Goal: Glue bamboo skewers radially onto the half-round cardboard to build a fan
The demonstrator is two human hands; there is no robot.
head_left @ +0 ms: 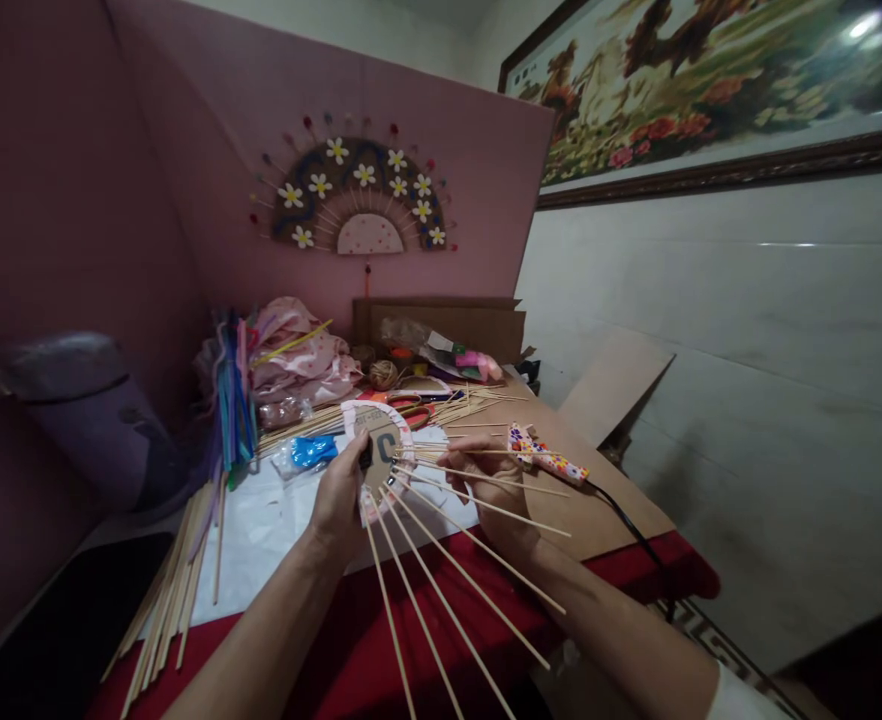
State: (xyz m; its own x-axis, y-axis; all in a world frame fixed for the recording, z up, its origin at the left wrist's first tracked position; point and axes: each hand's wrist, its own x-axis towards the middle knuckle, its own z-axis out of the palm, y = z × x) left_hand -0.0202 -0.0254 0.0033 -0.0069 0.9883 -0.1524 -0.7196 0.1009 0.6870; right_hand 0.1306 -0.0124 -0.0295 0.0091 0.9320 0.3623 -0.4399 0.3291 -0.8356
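Note:
My left hand (338, 497) grips a half-round cardboard piece (376, 424) by its left edge, thumb on its face. Pink material is folded over its curved rim. From it, several thin wooden sticks (442, 592) fan out to the right and toward me. At the right of the cardboard, my right hand (497, 492) is closed, its fingertips pinching one thin stick among those at the upper end of the fan. A flower-patterned glue gun (546, 455) with a black cord lies just beyond my right hand.
Loose sticks (167, 600) lie at the left. A blue item in clear plastic (312, 452), scissors (418, 412), a twine ball (383, 375) and pink cloth (298, 350) are on the table. A finished-looking flowered fan (366, 185) hangs on the pink panel.

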